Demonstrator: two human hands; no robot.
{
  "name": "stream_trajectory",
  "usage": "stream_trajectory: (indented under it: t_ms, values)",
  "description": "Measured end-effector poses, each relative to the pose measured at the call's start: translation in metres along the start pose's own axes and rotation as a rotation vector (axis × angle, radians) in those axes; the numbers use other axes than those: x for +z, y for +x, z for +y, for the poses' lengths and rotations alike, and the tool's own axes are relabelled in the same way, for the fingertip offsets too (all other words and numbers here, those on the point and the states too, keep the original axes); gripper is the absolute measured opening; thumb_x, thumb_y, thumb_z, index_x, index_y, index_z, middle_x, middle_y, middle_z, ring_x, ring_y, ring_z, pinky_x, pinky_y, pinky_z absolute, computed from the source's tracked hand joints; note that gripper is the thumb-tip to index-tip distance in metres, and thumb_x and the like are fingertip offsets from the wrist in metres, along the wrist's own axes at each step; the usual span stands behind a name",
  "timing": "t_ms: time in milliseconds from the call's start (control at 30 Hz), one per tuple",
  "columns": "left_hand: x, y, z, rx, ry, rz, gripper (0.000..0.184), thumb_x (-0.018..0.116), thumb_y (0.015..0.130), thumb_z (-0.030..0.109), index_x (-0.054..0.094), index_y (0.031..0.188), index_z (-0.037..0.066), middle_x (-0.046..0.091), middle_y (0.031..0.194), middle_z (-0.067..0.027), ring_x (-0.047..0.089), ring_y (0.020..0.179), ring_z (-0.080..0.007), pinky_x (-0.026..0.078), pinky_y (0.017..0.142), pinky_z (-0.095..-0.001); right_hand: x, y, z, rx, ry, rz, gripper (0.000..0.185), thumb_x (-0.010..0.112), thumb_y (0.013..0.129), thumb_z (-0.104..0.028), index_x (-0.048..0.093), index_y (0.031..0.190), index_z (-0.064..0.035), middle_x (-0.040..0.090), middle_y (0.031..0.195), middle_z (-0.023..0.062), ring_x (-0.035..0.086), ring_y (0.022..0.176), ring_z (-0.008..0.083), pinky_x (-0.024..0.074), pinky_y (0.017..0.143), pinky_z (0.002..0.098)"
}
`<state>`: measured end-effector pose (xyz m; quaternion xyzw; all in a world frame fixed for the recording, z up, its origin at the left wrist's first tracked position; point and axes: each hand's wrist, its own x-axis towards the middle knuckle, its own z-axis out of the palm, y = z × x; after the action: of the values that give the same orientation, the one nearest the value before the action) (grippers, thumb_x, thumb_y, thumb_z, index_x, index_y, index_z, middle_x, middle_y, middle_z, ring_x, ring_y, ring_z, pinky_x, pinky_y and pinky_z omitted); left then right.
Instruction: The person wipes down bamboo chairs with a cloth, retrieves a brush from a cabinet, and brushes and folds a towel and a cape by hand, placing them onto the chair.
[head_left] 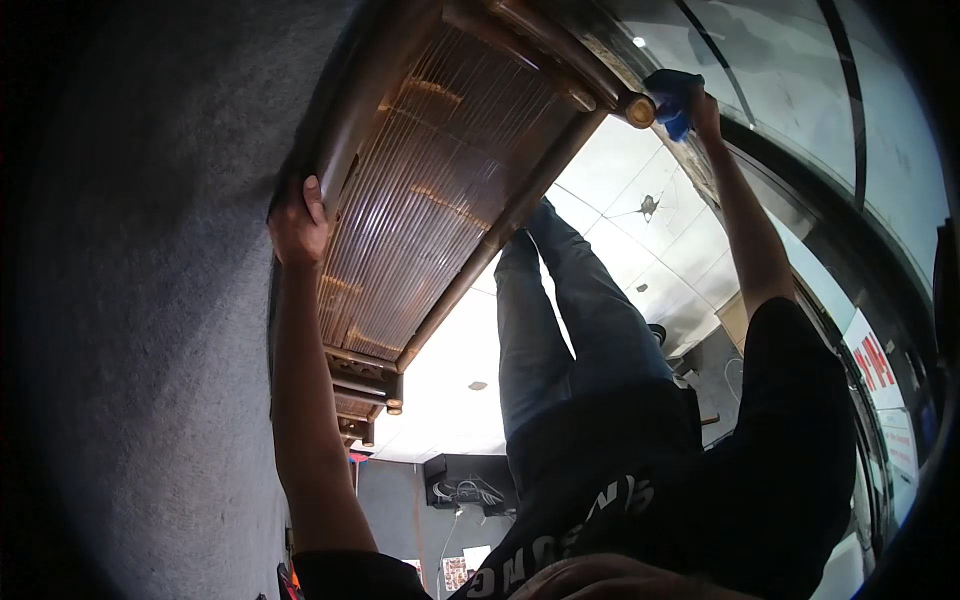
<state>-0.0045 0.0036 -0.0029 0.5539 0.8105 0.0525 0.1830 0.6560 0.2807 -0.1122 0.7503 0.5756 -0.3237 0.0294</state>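
My left hand point(299, 225) is closed round the dark bamboo side rail of a bamboo bench point(430, 190), its thumb on the rail and its other fingers mostly hidden. The bench has a slatted, glossy brown top. In my right hand point(706, 115) a crumpled blue cloth point(677, 92) is bunched up, partly in shadow. That hand is beside the cut end of a bamboo pole point(638, 109), close to the window frame. Whether the cloth touches the pole or the frame, I cannot tell.
A rough grey wall point(150, 330) runs along the left. Large glass panes point(790, 70) with dark frames stand on the right. My legs point(590, 310) are over white floor tiles point(640, 180) with dark marks. Another bamboo piece point(360, 405) and a black box with cables point(470, 485) appear lower down.
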Motion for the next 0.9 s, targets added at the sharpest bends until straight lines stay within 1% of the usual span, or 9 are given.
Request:
stream_trajectory:
  t_ms: [67, 133, 167, 200, 233, 600, 700, 800, 900]
  values:
    - [0.005, 0.0, -0.004, 0.034, 0.018, 0.049, 0.061, 0.029, 0.105, 0.05, 0.064, 0.108, 0.0, 0.067, 0.092, -0.0287, 0.066, 0.087, -0.0474, 0.052, 0.081, -0.0557, 0.017, -0.018, 0.0, -0.197, -0.491, 0.157, 0.047, 0.038, 0.1, -0.048, 0.065, 0.106, -0.01, 0.07, 0.102, 0.0243, 0.067, 0.099, 0.042, 0.0522, 0.083, 0.0522]
    - [0.005, 0.002, -0.003, 0.038, 0.004, 0.036, 0.062, 0.029, 0.106, 0.049, 0.064, 0.11, -0.001, 0.067, 0.095, -0.0292, 0.066, 0.088, -0.0475, 0.052, 0.082, -0.0552, 0.06, -0.005, 0.032, -0.166, -0.305, 0.004, 0.043, 0.046, 0.097, -0.043, 0.066, 0.11, -0.008, 0.069, 0.103, 0.0241, 0.066, 0.099, 0.0444, 0.0511, 0.086, 0.0539]
    - [0.005, 0.001, -0.002, 0.036, -0.002, 0.027, 0.063, 0.028, 0.106, 0.049, 0.065, 0.111, -0.002, 0.067, 0.096, -0.0295, 0.066, 0.089, -0.0476, 0.052, 0.082, -0.0549, 0.055, -0.032, -0.024, -0.184, -0.333, -0.22, 0.048, 0.047, 0.096, -0.044, 0.064, 0.117, -0.0046, 0.067, 0.114, 0.0236, 0.065, 0.106, 0.043, 0.0502, 0.091, 0.0519]
    - [0.002, 0.0, 0.0, 0.023, 0.003, 0.001, 0.063, 0.028, 0.106, 0.049, 0.065, 0.111, -0.002, 0.067, 0.096, -0.0295, 0.066, 0.089, -0.0476, 0.052, 0.082, -0.0546, 0.091, -0.035, -0.024, -0.182, -0.204, 0.011, 0.053, 0.045, 0.097, -0.049, 0.062, 0.123, -0.0051, 0.067, 0.115, 0.0231, 0.066, 0.101, 0.0408, 0.0497, 0.09, 0.0524]
    - [-0.001, -0.001, 0.002, 0.009, 0.01, -0.026, 0.063, 0.029, 0.106, 0.049, 0.065, 0.111, -0.002, 0.067, 0.097, -0.0296, 0.066, 0.089, -0.0476, 0.052, 0.082, -0.0544, 0.106, -0.046, -0.038, -0.219, -0.239, 0.21, 0.049, 0.048, 0.095, -0.046, 0.062, 0.121, -0.0073, 0.059, 0.13, 0.0192, 0.058, 0.117, 0.0432, 0.0464, 0.1, 0.0523]
    - [-0.003, -0.001, 0.016, -0.058, 0.001, 0.02, 0.066, 0.024, 0.106, 0.051, 0.066, 0.106, 0.0, 0.066, 0.099, -0.0298, 0.063, 0.097, -0.0485, 0.049, 0.084, -0.0513, 0.141, -0.027, -0.053, 0.058, -0.224, 0.502, 0.048, 0.055, 0.089, -0.048, 0.072, 0.112, -0.0096, 0.066, 0.117, 0.0124, 0.056, 0.116, 0.0351, 0.0438, 0.094, 0.0513]
    - [-0.003, 0.002, 0.004, -0.113, 0.066, -0.117, 0.065, 0.025, 0.105, 0.054, 0.062, 0.117, 0.002, 0.065, 0.109, -0.0284, 0.063, 0.1, -0.0475, 0.048, 0.086, -0.0515, 0.135, -0.034, -0.061, 0.055, -0.237, 0.523, 0.046, 0.058, 0.086, -0.046, 0.073, 0.109, -0.009, 0.067, 0.116, 0.0104, 0.056, 0.115, 0.0339, 0.0429, 0.094, 0.0503]
    - [-0.018, 0.013, 0.059, -0.204, 0.051, -0.132, 0.065, 0.031, 0.103, 0.057, 0.053, 0.129, 0.002, 0.062, 0.118, -0.0289, 0.061, 0.107, -0.0469, 0.047, 0.096, -0.0513, 0.135, -0.034, -0.064, 0.072, -0.287, 0.522, 0.045, 0.057, 0.086, -0.045, 0.073, 0.108, -0.0091, 0.067, 0.114, 0.0093, 0.057, 0.113, 0.0329, 0.0427, 0.094, 0.0504]
    - [0.002, 0.058, 0.101, -0.001, 0.09, -0.045, 0.078, 0.04, 0.097, 0.067, 0.045, 0.132, -0.003, 0.058, 0.124, -0.0316, 0.061, 0.111, -0.0469, 0.05, 0.096, -0.0505, 0.136, -0.035, -0.064, 0.049, -0.277, 0.532, 0.042, 0.058, 0.086, -0.044, 0.073, 0.105, -0.0089, 0.067, 0.112, 0.0079, 0.057, 0.111, 0.032, 0.0433, 0.092, 0.05]
